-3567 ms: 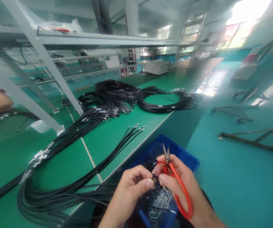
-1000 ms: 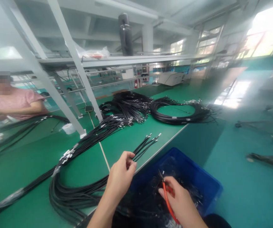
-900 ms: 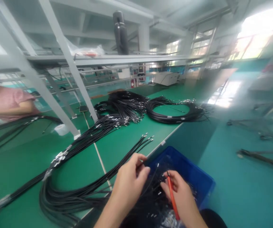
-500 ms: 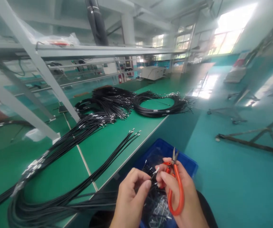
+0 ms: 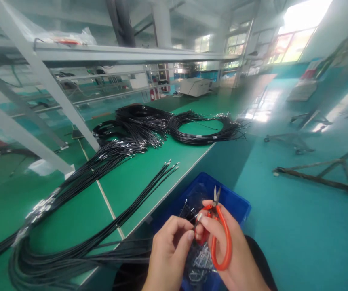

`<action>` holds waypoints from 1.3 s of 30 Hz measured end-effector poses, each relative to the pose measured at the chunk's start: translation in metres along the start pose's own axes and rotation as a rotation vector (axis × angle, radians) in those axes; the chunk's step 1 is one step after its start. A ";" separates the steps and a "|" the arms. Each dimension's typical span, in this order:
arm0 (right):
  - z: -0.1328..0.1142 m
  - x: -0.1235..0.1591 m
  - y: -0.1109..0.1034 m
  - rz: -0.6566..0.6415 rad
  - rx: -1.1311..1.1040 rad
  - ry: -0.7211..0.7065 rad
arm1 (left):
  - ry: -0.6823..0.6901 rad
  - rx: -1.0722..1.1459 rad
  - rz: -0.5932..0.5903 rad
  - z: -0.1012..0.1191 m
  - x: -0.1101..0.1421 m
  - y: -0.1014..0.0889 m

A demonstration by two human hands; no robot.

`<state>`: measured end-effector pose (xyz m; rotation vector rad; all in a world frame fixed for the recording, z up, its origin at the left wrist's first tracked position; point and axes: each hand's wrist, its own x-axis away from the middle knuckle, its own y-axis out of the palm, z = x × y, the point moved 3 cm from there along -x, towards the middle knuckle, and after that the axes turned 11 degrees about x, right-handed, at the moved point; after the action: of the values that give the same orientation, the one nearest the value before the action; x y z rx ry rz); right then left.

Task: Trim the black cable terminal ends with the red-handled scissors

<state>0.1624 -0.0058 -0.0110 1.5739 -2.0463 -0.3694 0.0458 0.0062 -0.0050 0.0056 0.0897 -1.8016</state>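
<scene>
cable in left hand, scissors in right

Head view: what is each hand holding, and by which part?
The right hand holds the red-handled scissors by the handles, blades clear of the fingers. The left hand pinches a thin black cable near its pale tip.

Red-handled scissors, held in the right hand over a blue bin. Point upward, metal blades parted. A thin black cable with a pale tip, pinched by the left hand. Runs up toward the right fingertips. Beside the left hand, a loose bundle of black cables, metal-tipped. Curves along the green tabletop, with tips fanned slightly near its edge.
</scene>
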 end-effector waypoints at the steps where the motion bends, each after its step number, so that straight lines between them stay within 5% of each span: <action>1: 0.002 0.001 0.002 -0.004 -0.019 0.031 | -0.008 0.057 -0.014 0.001 0.000 0.001; 9: 0.007 0.007 0.014 -0.009 0.097 0.030 | -0.015 0.132 0.071 0.016 -0.005 0.000; 15: 0.013 0.003 0.010 -0.122 0.047 0.008 | -0.112 0.491 -0.111 0.016 -0.009 -0.005; 21: 0.014 0.003 0.010 -0.119 -0.020 0.030 | -0.181 0.637 -0.031 0.011 -0.006 -0.003; 25: 0.009 0.007 0.013 -0.137 -0.028 0.063 | -0.127 0.653 -0.082 0.011 -0.008 -0.001; 30: 0.007 0.007 0.012 -0.122 -0.056 0.102 | -0.009 0.337 0.039 0.011 -0.008 -0.015; 36: 0.007 0.005 0.015 -0.105 -0.116 0.113 | 0.438 -0.477 0.105 0.031 -0.003 -0.018; 39: 0.008 0.006 0.016 -0.106 -0.124 0.127 | 0.414 -0.475 0.164 0.032 -0.003 -0.021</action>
<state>0.1441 -0.0079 -0.0077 1.5921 -1.8143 -0.4160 0.0276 0.0117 0.0286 0.0462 0.7877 -1.5557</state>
